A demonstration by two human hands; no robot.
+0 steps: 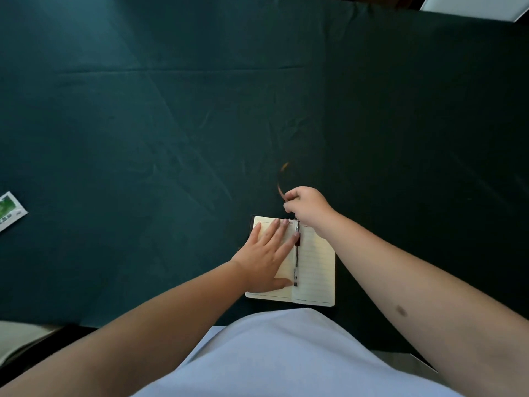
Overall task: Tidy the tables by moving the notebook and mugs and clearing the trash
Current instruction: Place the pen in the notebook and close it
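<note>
A: At the near edge of the dark green tablecloth [171, 124], just in front of the person's pale blue shirt [272, 353], lies the open notebook [315, 270]. Where does it sit against the hands?

B: The left hand [267, 259] lies flat on the left page, fingers spread, fingertips reaching the top edge and the thumb near the bottom of the spine. It presses down on the page and grasps nothing. A pen [296, 262] lies along the gutter, touching the side of that hand.

A: And the right hand [305, 206]?

B: It is raised just beyond the notebook's top edge, fingers curled shut on a thin orange-brown ribbon [282, 179] that arcs up away from the spine. The ribbon is blurred, so its upper end is hard to make out.

A: How much room around the book?

B: Plenty. The cloth is bare to the far side and to the right. Well off to the left, at the picture's edge, lies a small green and white packet [10, 210]. The notebook's bottom edge is close to the table's near edge. A white surface [472, 7] shows at the far right corner, past the cloth.

A: The arms?

B: Both forearms are bare. The left comes in from lower left, wrist low and palm down. The right crosses over the notebook's right page from lower right, wrist bent with the knuckles uppermost.
</note>
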